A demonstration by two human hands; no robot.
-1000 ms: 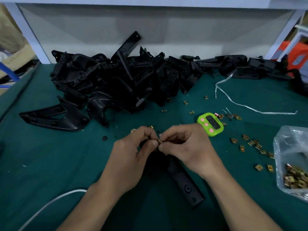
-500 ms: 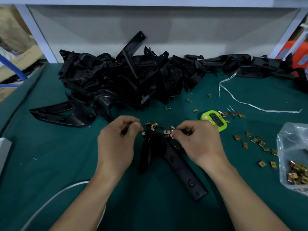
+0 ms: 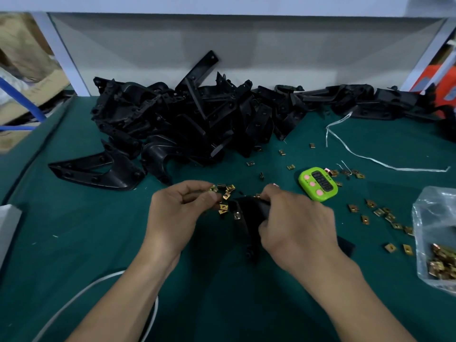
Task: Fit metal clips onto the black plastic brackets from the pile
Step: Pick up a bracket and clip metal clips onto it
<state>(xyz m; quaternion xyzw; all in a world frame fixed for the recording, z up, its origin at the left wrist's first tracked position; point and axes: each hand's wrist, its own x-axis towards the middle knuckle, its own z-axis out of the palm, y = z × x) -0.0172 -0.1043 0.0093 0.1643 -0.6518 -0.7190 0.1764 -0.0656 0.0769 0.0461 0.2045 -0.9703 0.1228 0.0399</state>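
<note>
A black plastic bracket [image 3: 246,218] lies on the green table in front of me, one brass clip fitted on its left arm. My right hand [image 3: 296,223] grips the bracket's upper end with curled fingers. My left hand [image 3: 180,213] pinches a brass metal clip [image 3: 212,188] between thumb and fingers, just left of the bracket. A few loose clips [image 3: 228,191] lie between my hands. The pile of black brackets [image 3: 187,119] fills the back of the table.
A green timer [image 3: 318,183] sits right of my hands. More loose clips [image 3: 385,215] are scattered toward a clear plastic bag of clips [image 3: 436,233] at the right edge. A white strap [image 3: 365,156] lies at back right, a white cable [image 3: 81,292] at front left.
My hands parted after working together at the bracket's tip. The left hand moved to the loose clips and picked one up; the right hand shifted onto the bracket's end.
</note>
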